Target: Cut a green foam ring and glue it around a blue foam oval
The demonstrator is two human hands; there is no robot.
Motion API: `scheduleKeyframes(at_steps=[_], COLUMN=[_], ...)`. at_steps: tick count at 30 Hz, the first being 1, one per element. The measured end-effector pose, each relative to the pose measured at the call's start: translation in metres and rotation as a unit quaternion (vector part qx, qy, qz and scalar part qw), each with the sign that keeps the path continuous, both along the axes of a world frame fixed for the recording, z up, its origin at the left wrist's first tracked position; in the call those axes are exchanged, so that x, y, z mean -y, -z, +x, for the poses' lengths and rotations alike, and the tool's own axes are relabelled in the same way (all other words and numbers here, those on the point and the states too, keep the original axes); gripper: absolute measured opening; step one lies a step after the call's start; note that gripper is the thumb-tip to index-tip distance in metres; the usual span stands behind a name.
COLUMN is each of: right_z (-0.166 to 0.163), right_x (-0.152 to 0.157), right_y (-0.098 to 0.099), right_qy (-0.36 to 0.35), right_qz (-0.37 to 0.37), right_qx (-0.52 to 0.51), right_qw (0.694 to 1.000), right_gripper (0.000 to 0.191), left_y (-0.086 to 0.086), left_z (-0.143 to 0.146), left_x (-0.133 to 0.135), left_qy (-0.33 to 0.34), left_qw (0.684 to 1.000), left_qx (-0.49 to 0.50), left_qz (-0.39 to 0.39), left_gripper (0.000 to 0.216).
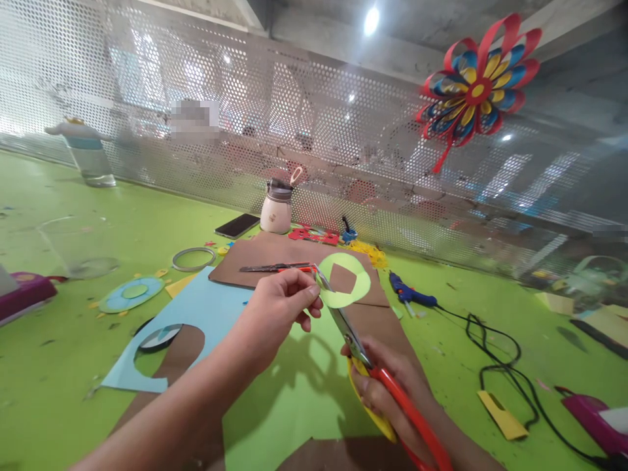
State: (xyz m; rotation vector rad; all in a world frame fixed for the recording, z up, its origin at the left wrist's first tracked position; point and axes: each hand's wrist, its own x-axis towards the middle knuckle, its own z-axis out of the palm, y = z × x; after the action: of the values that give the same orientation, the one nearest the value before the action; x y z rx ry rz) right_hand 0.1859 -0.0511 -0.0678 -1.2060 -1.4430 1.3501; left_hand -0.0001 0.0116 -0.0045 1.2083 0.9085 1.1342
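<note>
My left hand [277,307] pinches the edge of a light green paper ring [352,293], a disc with its middle cut out, held up above the table. My right hand [387,392] grips red and yellow handled scissors [349,333], whose blades reach up into the ring's left edge. Beneath both hands lie a brown card sheet [275,261], a light blue sheet [196,307] with a round hole cut out, and a green sheet [299,386].
A blue glue gun [409,294] with a black cord [495,353] lies to the right. A craft knife [277,267], a tape ring [193,259], a phone [237,226], a white bottle [276,208] and paper scraps sit further back. A paper flower [478,85] hangs on the perforated wall.
</note>
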Motion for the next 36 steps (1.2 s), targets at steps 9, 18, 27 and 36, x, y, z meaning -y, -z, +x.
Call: scheduleKeyframes(at_steps=[9, 18, 27, 36], right_z=[0.0003, -0.0002, 0.0007, -0.0007], right_x=[0.0009, 0.0009, 0.0005, 0.0009], right_y=[0.0003, 0.0005, -0.0007, -0.0078], right_qy=[-0.005, 0.005, 0.003, 0.005], right_qz=[0.008, -0.018, 0.007, 0.010], right_qx=[0.011, 0.008, 0.017, 0.039], right_qw=[1.000, 1.000, 1.000, 0.999], right_gripper=[0.038, 0.043, 0.037, 0.028], left_y=[-0.0032, -0.0013, -0.0018, -0.0060], left_z=[0.0018, 0.0006, 0.0013, -0.0006], left_x=[0.0027, 0.0013, 0.0010, -0.0005], left_qy=[-0.001, 0.008, 0.006, -0.046], left_qw=[1.000, 1.000, 1.000, 0.998], left_qx=[0.001, 0.004, 0.001, -0.036], left_qz=[-0.002, -0.008, -0.017, 0.009], left_gripper=[0.014, 0.013, 0.013, 0.017])
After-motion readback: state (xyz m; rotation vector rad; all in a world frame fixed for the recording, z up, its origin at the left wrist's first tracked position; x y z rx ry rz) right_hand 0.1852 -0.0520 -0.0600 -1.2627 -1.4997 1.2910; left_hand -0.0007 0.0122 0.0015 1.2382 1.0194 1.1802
